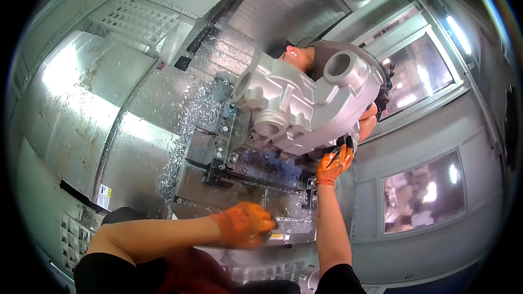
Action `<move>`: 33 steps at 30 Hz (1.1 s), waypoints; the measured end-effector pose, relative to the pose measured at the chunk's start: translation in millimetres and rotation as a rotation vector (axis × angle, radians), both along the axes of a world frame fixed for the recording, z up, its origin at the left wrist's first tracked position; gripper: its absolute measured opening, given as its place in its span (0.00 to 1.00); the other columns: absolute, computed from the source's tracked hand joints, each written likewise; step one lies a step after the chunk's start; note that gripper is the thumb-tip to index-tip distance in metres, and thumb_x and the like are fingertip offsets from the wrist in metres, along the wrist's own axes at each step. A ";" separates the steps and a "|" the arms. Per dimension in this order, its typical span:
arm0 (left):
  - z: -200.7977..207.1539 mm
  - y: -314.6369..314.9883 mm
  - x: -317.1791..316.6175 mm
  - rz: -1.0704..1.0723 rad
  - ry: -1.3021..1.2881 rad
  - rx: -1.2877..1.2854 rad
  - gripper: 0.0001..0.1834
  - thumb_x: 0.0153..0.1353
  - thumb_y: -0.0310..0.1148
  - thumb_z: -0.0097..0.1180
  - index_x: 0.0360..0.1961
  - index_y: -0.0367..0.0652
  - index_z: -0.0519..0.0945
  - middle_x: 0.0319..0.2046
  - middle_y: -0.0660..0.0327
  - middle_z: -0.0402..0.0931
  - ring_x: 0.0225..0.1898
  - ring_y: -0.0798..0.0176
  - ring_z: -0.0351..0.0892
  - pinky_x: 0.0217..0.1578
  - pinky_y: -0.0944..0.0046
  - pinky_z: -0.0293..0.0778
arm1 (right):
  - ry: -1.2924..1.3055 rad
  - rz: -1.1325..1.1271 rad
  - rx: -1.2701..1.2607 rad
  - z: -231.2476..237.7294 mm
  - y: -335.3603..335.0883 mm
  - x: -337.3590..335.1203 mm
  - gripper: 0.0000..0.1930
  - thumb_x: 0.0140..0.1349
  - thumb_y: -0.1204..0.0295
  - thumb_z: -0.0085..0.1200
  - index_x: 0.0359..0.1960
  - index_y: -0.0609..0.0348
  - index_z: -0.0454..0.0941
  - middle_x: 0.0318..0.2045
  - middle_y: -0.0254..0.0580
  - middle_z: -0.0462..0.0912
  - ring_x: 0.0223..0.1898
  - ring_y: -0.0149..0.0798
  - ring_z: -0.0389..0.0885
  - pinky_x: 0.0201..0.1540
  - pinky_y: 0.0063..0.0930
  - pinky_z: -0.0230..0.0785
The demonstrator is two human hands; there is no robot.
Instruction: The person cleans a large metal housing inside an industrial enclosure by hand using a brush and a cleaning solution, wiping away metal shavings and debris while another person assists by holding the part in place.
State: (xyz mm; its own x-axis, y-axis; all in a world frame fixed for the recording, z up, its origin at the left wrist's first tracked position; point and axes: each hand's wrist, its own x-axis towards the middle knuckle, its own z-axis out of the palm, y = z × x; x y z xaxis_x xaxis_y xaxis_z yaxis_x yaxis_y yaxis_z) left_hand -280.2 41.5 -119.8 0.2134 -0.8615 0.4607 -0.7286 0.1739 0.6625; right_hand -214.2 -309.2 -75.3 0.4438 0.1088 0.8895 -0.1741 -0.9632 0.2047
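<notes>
Two orange-gloved hands work inside a grey metal enclosure. At center, a large silvery casting [305,103] overlaps a bolted metal fixture [220,144]. The right hand [334,166] reaches to its lower edge, fingers extended; whether they grip it cannot be told. The left hand [245,225], blurred, curls below the fixture, its contents unclear. Bright metal shavings [174,166] litter the steel surface [144,155] at left. Two windows [422,191] and a lit tube [459,34] are at right; another person [320,60] bends behind the casting.
</notes>
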 end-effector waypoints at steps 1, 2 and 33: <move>-9.4 -3.9 -6.3 -0.032 0.000 0.014 0.18 0.54 0.39 0.59 0.43 0.41 0.79 0.39 0.53 0.79 0.45 0.45 0.79 0.47 0.49 0.77 | -0.010 -0.025 -0.022 -3.6 -5.2 -0.3 0.25 0.51 0.69 0.46 0.49 0.73 0.77 0.47 0.65 0.77 0.48 0.67 0.73 0.54 0.57 0.66; -23.5 -9.2 -17.0 -0.065 0.001 0.028 0.16 0.56 0.40 0.58 0.42 0.42 0.78 0.38 0.54 0.80 0.45 0.46 0.80 0.46 0.49 0.77 | -0.019 -0.050 -0.042 -7.5 -10.3 -1.7 0.25 0.51 0.68 0.47 0.49 0.73 0.77 0.48 0.65 0.77 0.48 0.67 0.73 0.55 0.56 0.66; -77.4 -3.5 -70.8 -0.362 0.003 0.389 0.13 0.61 0.40 0.52 0.41 0.45 0.81 0.40 0.51 0.81 0.45 0.42 0.81 0.46 0.46 0.76 | 0.040 -0.010 0.149 -0.3 6.8 -5.0 0.26 0.58 0.61 0.48 0.55 0.66 0.77 0.56 0.59 0.75 0.58 0.64 0.70 0.63 0.56 0.57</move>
State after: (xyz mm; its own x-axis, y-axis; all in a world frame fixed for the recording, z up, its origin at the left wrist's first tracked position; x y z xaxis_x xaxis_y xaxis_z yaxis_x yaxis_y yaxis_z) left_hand -350.9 38.0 -197.2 -0.1283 -0.9875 0.0920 -0.6659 0.1545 0.7299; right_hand -219.2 -302.5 -75.5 0.4797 -0.0279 0.8770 -0.1788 -0.9816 0.0666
